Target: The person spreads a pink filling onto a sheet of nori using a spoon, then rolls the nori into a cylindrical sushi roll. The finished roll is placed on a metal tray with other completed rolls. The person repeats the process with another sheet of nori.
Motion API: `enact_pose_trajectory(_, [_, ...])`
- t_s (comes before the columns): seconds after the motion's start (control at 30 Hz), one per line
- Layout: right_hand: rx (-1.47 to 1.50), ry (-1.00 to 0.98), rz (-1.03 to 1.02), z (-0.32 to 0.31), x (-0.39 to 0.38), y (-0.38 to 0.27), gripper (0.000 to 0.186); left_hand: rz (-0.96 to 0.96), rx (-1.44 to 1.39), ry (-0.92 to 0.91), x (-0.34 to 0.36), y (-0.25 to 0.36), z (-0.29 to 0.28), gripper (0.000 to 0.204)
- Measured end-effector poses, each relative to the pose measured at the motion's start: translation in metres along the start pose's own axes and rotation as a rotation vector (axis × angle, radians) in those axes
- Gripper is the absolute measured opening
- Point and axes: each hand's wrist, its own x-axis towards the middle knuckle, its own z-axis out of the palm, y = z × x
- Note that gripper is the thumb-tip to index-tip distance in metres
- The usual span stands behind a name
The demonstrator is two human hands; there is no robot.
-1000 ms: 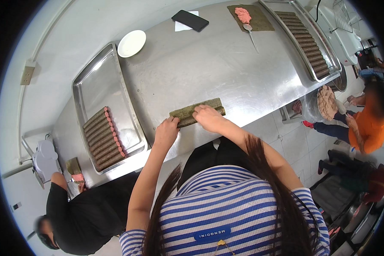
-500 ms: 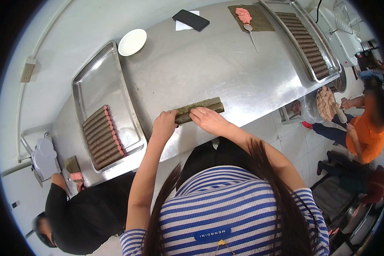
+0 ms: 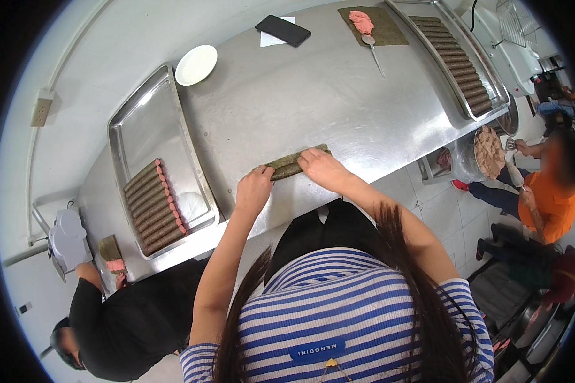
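Note:
A dark green seaweed sheet, partly rolled into a long tube, lies near the table's front edge. My left hand grips its left end, with fingers curled over the edge. Toward its right end, my right hand presses down with bent fingers and hides that part. A strip of flat seaweed shows along the roll's far side. Whatever is inside the roll is hidden. To the left, a metal tray holds a row of seaweed rolls with pink filling at their ends.
At the back are a white dish, a black phone, and a seaweed sheet with pink paste and a spoon. Another tray of rolls stands right. Co-workers in black and orange are nearby.
My right hand has shifted slightly right and away from me along the roll. My left hand has moved a little to the right. The seaweed is rolled a little farther from me.

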Motion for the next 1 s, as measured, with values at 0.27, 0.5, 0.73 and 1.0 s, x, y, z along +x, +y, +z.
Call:
enact_pose_trajectory(0.27, [0.069, -0.071, 0.179, -0.017, -0.02, 0.026, 0.013, -0.04, -0.053, -0.072, 0.004, -0.001, -0.009, 0.028])
enact_pose_trajectory(0.5, [0.068, -0.13, 0.186, -0.021, -0.013, 0.028, 0.012, -0.114, -0.121, -0.107, -0.006, -0.009, -0.024, 0.034])
enact_pose_trajectory(0.73, [0.062, -0.093, 0.21, -0.028, -0.013, 0.022, 0.016, -0.179, -0.148, -0.111, -0.011, -0.013, -0.015, 0.029])
enact_pose_trajectory(1.0, [-0.004, 0.282, -0.238, -0.015, 0.005, -0.02, 0.032, -0.159, -0.207, -0.023, -0.016, -0.015, -0.007, 0.026])
